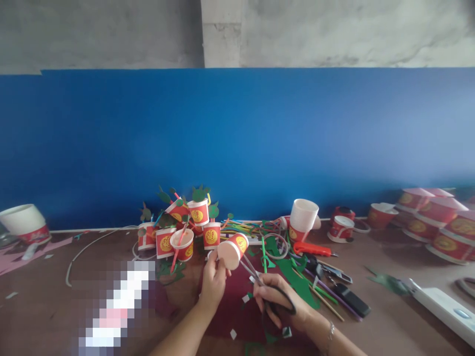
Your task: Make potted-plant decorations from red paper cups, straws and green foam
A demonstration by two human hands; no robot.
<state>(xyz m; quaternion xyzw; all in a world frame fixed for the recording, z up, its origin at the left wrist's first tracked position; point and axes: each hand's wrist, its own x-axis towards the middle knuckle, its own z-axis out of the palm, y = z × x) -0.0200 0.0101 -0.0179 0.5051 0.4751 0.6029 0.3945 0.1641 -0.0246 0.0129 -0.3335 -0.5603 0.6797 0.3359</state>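
A red paper cup (229,255) with a yellow emblem lies tilted on its side in my left hand (214,282), its pale bottom facing me. My fingers and thumb grip it near that bottom end. My right hand (272,296) is wrapped round the black handles of a pair of scissors (256,273). Their blades point up and left, close by the cup's right side; whether they touch it I cannot tell. Beneath both hands lies a dark red sheet (233,301) with small white and green paper scraps on it.
Several decorated cups (181,244) cluster at the back left. Straws (245,228) lie behind my hands. To the right are stacked white cups (303,217), an orange cutter (313,248), green paper (293,277), keys (349,296) and a white device (441,311). A blue wall panel (237,143) rises behind.
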